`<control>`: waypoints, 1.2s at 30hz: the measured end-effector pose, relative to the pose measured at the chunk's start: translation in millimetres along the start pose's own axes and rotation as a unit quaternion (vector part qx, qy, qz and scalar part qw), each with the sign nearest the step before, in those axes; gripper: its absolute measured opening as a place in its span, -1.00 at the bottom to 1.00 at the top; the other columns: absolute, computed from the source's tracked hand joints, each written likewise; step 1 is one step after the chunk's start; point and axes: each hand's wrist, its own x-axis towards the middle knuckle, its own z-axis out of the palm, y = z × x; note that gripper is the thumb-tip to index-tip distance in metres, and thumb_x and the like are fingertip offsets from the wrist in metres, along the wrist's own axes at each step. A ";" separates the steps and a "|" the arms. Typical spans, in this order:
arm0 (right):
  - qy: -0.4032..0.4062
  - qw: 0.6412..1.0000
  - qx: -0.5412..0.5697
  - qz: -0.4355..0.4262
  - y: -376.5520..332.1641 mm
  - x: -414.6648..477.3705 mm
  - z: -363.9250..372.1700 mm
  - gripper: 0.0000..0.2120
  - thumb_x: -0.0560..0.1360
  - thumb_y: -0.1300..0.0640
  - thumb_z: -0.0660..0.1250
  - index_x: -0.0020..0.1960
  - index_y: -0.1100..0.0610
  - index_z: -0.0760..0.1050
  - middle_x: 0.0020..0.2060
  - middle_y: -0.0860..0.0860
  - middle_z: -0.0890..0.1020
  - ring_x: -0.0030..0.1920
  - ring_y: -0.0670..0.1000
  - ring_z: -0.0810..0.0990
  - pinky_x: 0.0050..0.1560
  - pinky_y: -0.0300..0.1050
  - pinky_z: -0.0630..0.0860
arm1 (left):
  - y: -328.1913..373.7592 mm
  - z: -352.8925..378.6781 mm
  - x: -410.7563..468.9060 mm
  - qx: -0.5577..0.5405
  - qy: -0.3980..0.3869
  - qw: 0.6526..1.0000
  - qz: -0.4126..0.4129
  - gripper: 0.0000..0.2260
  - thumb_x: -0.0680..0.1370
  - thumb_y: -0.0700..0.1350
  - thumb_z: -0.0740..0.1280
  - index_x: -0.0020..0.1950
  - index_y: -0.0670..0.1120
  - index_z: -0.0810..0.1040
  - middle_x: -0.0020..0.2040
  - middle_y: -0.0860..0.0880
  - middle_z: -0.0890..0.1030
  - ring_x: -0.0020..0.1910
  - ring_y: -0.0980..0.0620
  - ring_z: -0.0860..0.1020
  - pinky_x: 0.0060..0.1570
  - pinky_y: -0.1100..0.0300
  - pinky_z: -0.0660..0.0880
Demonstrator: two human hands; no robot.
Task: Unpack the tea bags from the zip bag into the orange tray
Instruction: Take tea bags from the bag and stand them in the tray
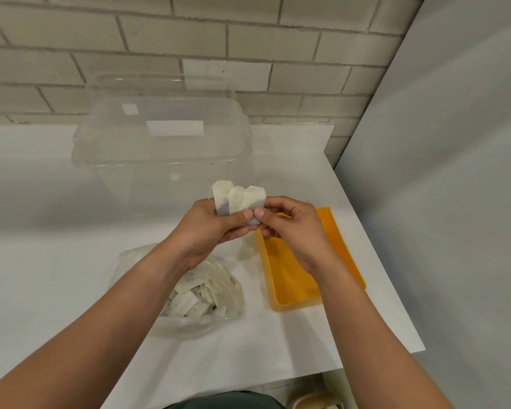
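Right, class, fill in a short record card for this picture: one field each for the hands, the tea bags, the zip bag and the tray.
left hand: holds three tea bags fanned upright above the white table
right hand: pinches the rightmost of them
zip bag: lies on the table, many more bags inside
orange tray: right of the zip bag; visible part holds no bags

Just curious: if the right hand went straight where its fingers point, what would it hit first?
The right hand points left at the tea bags it pinches; pushing on, it would likely meet the left hand.
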 end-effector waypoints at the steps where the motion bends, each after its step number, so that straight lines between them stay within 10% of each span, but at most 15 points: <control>1: 0.002 1.000 -0.001 0.003 0.9 -0.6 -0.5 -0.83 0.53 0.17 0.50 0.12 0.13 0.70 -0.08 0.09 0.71 -0.16 -0.02 0.67 -0.07 -0.09 0.65 | 0.0 -0.3 -0.3 0.000 -0.006 1.000 -0.003 -0.75 0.59 -0.25 0.43 0.28 -0.19 0.63 0.14 -0.15 0.74 0.13 -0.07 0.72 0.04 0.27 0.63; 16: 0.157 0.987 -0.030 -0.006 35.0 9.9 -28.8 -0.90 0.52 0.18 0.52 0.00 0.02 0.69 -0.20 -0.04 0.73 -0.20 0.02 0.73 -0.04 -0.09 0.69 | -0.8 -7.6 5.3 0.057 0.042 0.997 0.010 -0.78 0.69 -0.24 0.29 0.32 -0.25 0.53 0.18 -0.20 0.69 0.05 -0.08 0.74 -0.03 0.23 0.67; 25: 0.076 0.967 -0.234 0.063 96.0 29.7 -33.9 -0.87 0.46 0.12 0.54 0.02 0.02 0.73 -0.21 -0.05 0.74 -0.29 -0.05 0.70 -0.03 0.01 0.68 | -0.4 -12.9 2.6 0.055 0.108 0.992 0.030 -0.81 0.64 -0.24 0.39 0.22 -0.30 0.58 0.10 -0.26 0.70 0.02 -0.10 0.75 0.05 0.19 0.67; 32: 0.087 0.951 -0.291 0.058 99.6 40.5 -24.6 -0.77 0.39 0.12 0.60 0.04 0.00 0.72 -0.18 -0.15 0.68 -0.13 -0.17 0.63 -0.17 -0.46 0.41 | 0.5 -15.5 0.5 0.057 0.097 0.993 0.024 -0.81 0.64 -0.29 0.37 0.25 -0.27 0.57 0.14 -0.24 0.70 0.06 -0.08 0.74 0.11 0.17 0.65; 36: 0.109 0.948 -0.293 0.060 102.4 42.4 -22.2 -0.74 0.37 0.12 0.63 0.04 0.05 0.71 -0.19 -0.14 0.66 -0.09 -0.10 0.65 -0.09 -0.34 0.47 | -0.3 -16.6 0.3 0.057 0.085 0.994 0.021 -0.80 0.64 -0.31 0.36 0.27 -0.27 0.57 0.16 -0.23 0.70 0.08 -0.07 0.74 0.12 0.18 0.65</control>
